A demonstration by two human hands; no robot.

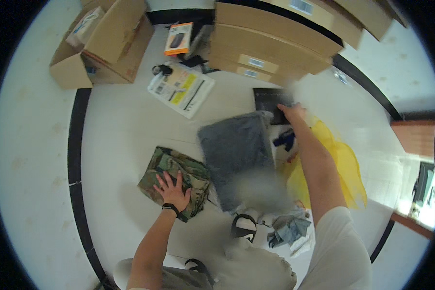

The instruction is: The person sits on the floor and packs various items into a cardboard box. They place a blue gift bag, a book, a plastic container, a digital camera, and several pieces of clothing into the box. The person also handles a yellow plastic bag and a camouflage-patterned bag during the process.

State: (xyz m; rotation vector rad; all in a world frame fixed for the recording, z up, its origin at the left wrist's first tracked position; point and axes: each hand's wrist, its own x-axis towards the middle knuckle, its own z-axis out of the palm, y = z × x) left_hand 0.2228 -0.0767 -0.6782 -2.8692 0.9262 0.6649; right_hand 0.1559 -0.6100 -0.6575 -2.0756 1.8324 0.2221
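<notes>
My left hand (172, 190), with a dark band at the wrist, rests with fingers spread on a folded camouflage cloth (195, 174) on the floor. To its right lies a folded grey-blue cloth (235, 152), which seems to be in clear plastic. My right hand (293, 111) reaches to a flat black packet (268, 103) beyond that cloth and touches its right side; whether the fingers grip it cannot be told. A small dark blue item (285, 140) lies below the packet, and a yellow plastic bag (342, 159) spreads beside my right forearm.
An open cardboard box (116, 32) stands at the far left, large cardboard boxes (272, 43) at the back. Between them are an orange-and-white box (179, 38) and a white printed packet (185, 90). Crumpled grey cloth (290, 228) lies near my feet.
</notes>
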